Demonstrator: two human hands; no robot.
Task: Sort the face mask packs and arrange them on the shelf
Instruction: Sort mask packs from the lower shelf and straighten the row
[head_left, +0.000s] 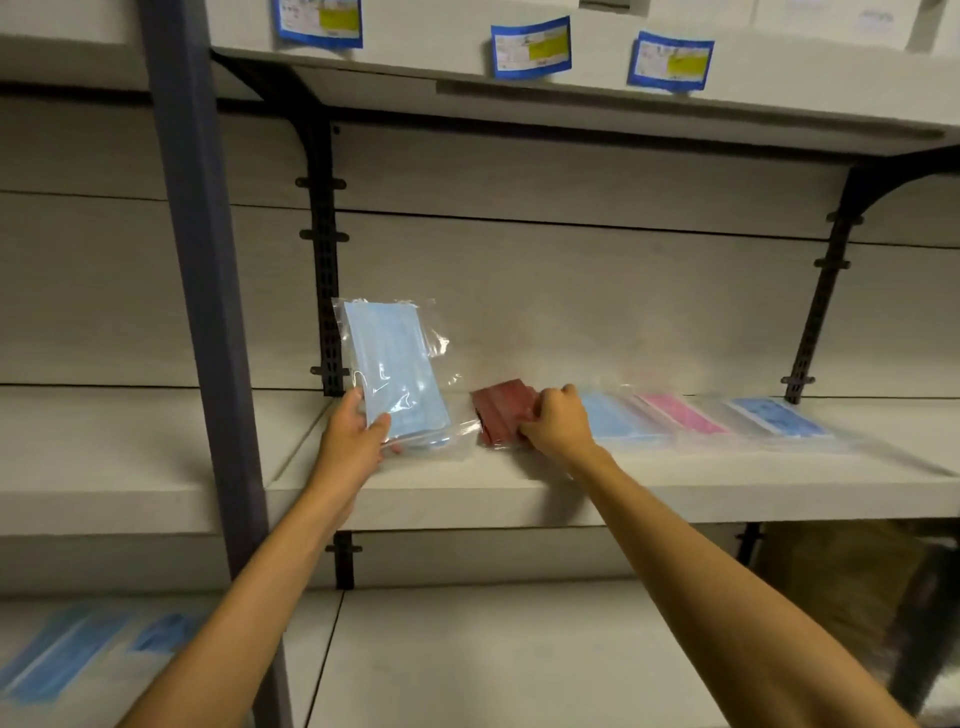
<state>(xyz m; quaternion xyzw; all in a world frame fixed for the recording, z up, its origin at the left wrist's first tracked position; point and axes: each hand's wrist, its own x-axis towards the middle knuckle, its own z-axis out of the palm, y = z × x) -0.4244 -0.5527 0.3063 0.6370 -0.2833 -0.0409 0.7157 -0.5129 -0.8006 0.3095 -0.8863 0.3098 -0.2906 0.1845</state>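
Note:
My left hand (354, 432) grips the lower end of a light blue mask pack (395, 371) in clear plastic and holds it tilted up over the left end of the middle shelf (675, 493). My right hand (557, 423) pinches a dark red mask pack (503, 413) lying on that shelf. To the right of it lie a light blue pack (613, 422), a pink pack (683, 414) and a blue printed pack (776, 418), side by side and partly overlapping.
A grey upright post (202, 291) stands left of the shelf bay, with black brackets (324, 249) at the back wall. Boxes with blue labels (531, 48) sit on the shelf above. More blue mask packs (78, 654) lie on the lower shelf at the left.

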